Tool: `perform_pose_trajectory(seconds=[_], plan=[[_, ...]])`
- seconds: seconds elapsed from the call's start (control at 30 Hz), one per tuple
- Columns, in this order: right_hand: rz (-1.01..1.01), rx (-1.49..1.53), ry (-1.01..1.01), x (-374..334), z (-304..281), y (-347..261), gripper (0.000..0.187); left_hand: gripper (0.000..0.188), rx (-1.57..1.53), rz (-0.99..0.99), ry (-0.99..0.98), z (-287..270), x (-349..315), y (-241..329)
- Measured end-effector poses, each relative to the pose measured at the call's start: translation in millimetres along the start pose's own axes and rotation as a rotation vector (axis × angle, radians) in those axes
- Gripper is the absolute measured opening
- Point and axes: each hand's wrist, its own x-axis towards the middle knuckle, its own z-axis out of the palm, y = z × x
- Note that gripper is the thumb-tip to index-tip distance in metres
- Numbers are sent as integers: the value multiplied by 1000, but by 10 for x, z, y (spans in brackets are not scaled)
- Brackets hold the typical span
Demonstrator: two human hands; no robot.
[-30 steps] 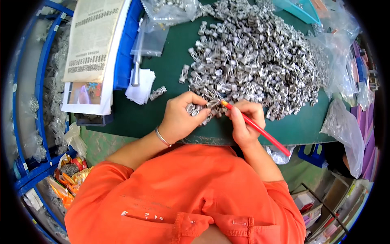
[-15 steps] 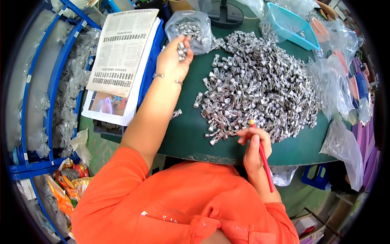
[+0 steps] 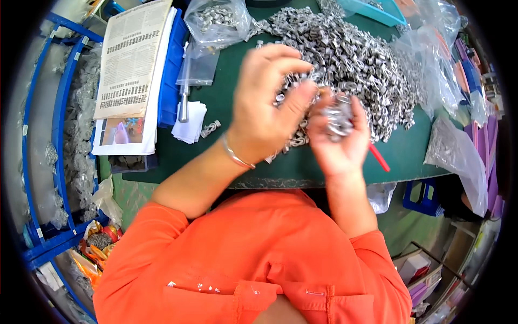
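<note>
A large heap of small silver-grey metal looped fittings [image 3: 350,65] covers the table's middle. My right hand [image 3: 337,143], palm up with curled fingers, cups several of these metal fittings [image 3: 340,119]; they are blurred. A red pen [image 3: 379,157] sticks out behind the right hand; its grip is hidden. My left hand [image 3: 264,102], also smeared by motion, is open beside the right hand, thumb and fingers apart, with nothing visible in it. A bracelet [image 3: 236,154] is on the left wrist.
At the back left stands a clear plastic bag of metal pieces [image 3: 216,19]. A newspaper [image 3: 129,59] lies by a blue tray [image 3: 171,70]. Near them are a metal-handled tool [image 3: 184,110], white paper slips [image 3: 190,123] and a loose fitting [image 3: 211,128]. A turquoise basket [image 3: 377,13] is behind the heap.
My left hand has come from the plastic bag toward my right hand, and the fittings it held are gone from it. My right hand has turned palm up and now holds fittings. The view has shifted.
</note>
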Motion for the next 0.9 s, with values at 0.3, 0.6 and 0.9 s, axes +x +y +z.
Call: perform_pose_trajectory(seconds=[0.3,0.6,0.9], plan=[[-1241,-494,300,-1710,-606,-1453,23,19,61,-579,-684,-507,-812,-81],[-1944,-1576,770,-1586,-1280,-1637,13,11,-207,-948,-520,-409,-979,-122],[-763,-1573,-118,-512,-367,-221,11,12,-855,-1153,-380,-491,-787,24]])
